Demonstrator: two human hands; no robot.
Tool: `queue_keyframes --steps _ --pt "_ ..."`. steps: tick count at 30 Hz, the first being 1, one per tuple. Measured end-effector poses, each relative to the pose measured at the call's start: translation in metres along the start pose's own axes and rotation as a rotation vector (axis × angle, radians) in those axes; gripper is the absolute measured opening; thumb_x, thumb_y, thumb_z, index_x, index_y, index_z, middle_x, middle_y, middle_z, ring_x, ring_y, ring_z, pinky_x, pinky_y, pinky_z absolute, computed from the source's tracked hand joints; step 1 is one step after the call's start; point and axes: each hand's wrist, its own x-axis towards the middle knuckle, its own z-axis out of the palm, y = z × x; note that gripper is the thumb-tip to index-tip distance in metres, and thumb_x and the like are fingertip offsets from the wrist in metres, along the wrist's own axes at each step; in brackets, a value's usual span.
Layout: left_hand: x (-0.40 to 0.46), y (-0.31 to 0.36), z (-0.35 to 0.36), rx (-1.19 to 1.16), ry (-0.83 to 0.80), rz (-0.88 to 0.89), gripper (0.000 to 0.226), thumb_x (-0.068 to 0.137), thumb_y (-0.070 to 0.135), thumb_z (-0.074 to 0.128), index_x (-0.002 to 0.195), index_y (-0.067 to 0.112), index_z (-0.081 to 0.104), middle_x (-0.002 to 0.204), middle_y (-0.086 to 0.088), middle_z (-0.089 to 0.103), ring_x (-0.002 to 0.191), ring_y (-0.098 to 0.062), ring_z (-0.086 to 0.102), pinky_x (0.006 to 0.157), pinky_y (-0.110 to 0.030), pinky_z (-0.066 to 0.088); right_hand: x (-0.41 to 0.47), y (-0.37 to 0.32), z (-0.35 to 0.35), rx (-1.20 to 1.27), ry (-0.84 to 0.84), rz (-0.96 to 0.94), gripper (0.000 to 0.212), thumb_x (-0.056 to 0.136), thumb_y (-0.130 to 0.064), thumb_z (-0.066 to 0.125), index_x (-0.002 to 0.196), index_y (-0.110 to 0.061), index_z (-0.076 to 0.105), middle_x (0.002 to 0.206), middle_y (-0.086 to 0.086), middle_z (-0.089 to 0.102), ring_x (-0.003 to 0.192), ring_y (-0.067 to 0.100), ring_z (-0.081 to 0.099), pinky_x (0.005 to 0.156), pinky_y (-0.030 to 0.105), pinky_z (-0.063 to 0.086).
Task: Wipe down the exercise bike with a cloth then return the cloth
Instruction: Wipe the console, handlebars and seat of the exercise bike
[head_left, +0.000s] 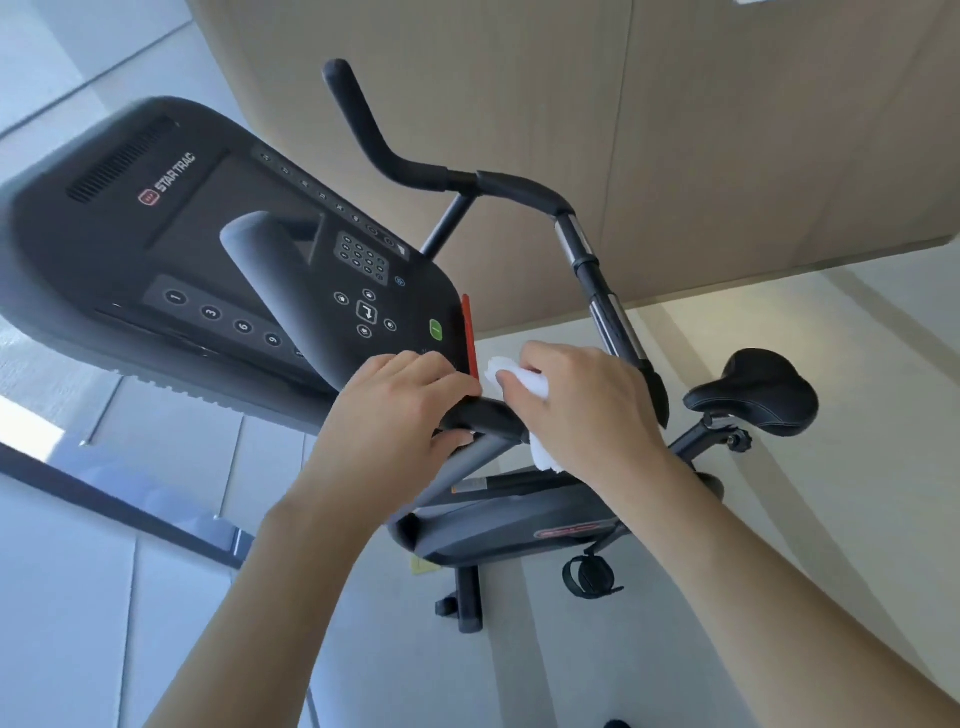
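The head view looks down along both forearms to the exercise bike. The left hand grips the near end of the black handlebar; its fingers lie curled over the top of the bar and the thumb comes round from below. Just beside it, on the other side of the same bar, the right hand holds a white cloth. The fingers are bent around the cloth and press it on the bar. One part of the cloth sticks out above the fingertips, and another part hangs out under the palm.

Above the left hand is the large dark console, tilted, with a screen, number buttons and a green button. A thin red strip stands at the console edge, just above the gap between the two hands. The far handlebar curves up well beyond the hands. Beyond the right hand, a black and chrome bar runs down toward it. The black saddle is further out past the right hand. Under the hands are the grey body of the bike, a pedal with strap and the pale floor. A beige wall is behind the bike.
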Motion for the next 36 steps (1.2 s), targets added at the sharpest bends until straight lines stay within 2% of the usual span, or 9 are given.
queue_keyframes --steps 3,11,17,20,23,26,28,30,36 --pt "0.01 -0.006 -0.014 -0.082 -0.091 -0.011 0.032 0.084 0.029 0.084 0.115 0.024 0.078 0.105 0.007 0.073 0.098 -0.023 0.066 0.084 -0.034 0.049 -0.008 -0.007 0.002 -0.051 0.044 0.028 0.041 0.101 -0.044 0.062 0.069 -0.026 0.042 0.052 -0.008 0.038 0.047 0.013 0.042 0.046 0.026 0.032" --pt "0.01 -0.008 -0.006 -0.131 -0.032 0.006 0.017 0.081 0.024 0.082 0.098 0.021 0.079 0.09 0.004 0.069 0.087 -0.026 0.064 0.072 -0.041 0.052 -0.038 -0.029 0.002 -0.124 0.152 0.097 0.047 0.096 -0.03 0.072 0.075 -0.028 0.03 0.054 -0.013 0.019 0.043 -0.001 0.02 0.046 0.019 0.012" --pt "0.014 -0.01 -0.004 -0.097 -0.015 0.019 0.015 0.081 0.029 0.084 0.094 0.023 0.079 0.091 0.005 0.07 0.086 -0.027 0.066 0.069 -0.037 0.052 -0.069 -0.035 -0.011 -0.05 0.06 0.203 0.038 0.1 -0.041 0.06 0.071 -0.022 0.044 0.055 -0.003 0.042 0.053 0.02 0.042 0.047 0.027 0.03" --pt "0.016 -0.012 -0.001 -0.086 0.005 0.006 0.018 0.078 0.031 0.088 0.094 0.027 0.08 0.087 0.004 0.07 0.082 -0.028 0.066 0.063 -0.031 0.042 -0.065 -0.03 -0.024 -0.008 0.146 0.273 0.036 0.096 -0.047 0.058 0.071 -0.029 0.042 0.057 -0.007 0.049 0.057 0.012 0.051 0.049 0.026 0.03" --pt "0.015 -0.01 -0.001 -0.092 0.005 0.006 0.013 0.077 0.026 0.087 0.086 0.025 0.078 0.077 0.002 0.066 0.075 -0.029 0.063 0.059 -0.03 0.042 -0.037 -0.02 -0.025 -0.006 0.221 0.382 0.036 0.095 -0.05 0.059 0.073 -0.029 0.039 0.058 -0.007 0.052 0.058 0.016 0.052 0.05 0.03 0.031" --pt "0.016 -0.01 -0.001 -0.093 0.0 -0.002 0.014 0.079 0.027 0.085 0.092 0.026 0.079 0.081 0.004 0.066 0.079 -0.027 0.062 0.059 -0.028 0.037 -0.014 -0.016 -0.009 -0.028 0.066 0.46 0.035 0.097 -0.046 0.058 0.074 -0.023 0.046 0.063 -0.003 0.055 0.063 0.024 0.053 0.055 0.033 0.04" --pt "0.017 -0.011 0.0 -0.098 0.011 0.001 0.015 0.08 0.026 0.084 0.094 0.026 0.079 0.082 0.006 0.065 0.079 -0.026 0.061 0.058 -0.027 0.032 -0.011 -0.021 -0.003 -0.069 0.023 0.428 0.036 0.098 -0.045 0.056 0.074 -0.018 0.051 0.063 -0.001 0.053 0.062 0.024 0.051 0.057 0.036 0.043" --pt "0.016 -0.01 0.001 -0.1 0.025 -0.001 0.016 0.079 0.023 0.084 0.095 0.024 0.079 0.081 0.006 0.063 0.078 -0.027 0.06 0.059 -0.028 0.028 -0.018 -0.029 0.0 -0.09 0.051 0.345 0.036 0.098 -0.043 0.055 0.072 -0.019 0.048 0.06 -0.002 0.047 0.055 0.017 0.043 0.051 0.035 0.035" --pt "0.016 -0.009 0.002 -0.081 0.021 0.0 0.011 0.075 0.017 0.08 0.085 0.02 0.077 0.078 0.002 0.063 0.075 -0.032 0.063 0.059 -0.029 0.035 -0.046 -0.037 0.003 -0.084 0.103 0.2 0.037 0.102 -0.043 0.059 0.076 -0.017 0.051 0.065 -0.002 0.052 0.058 0.02 0.048 0.05 0.03 0.034"
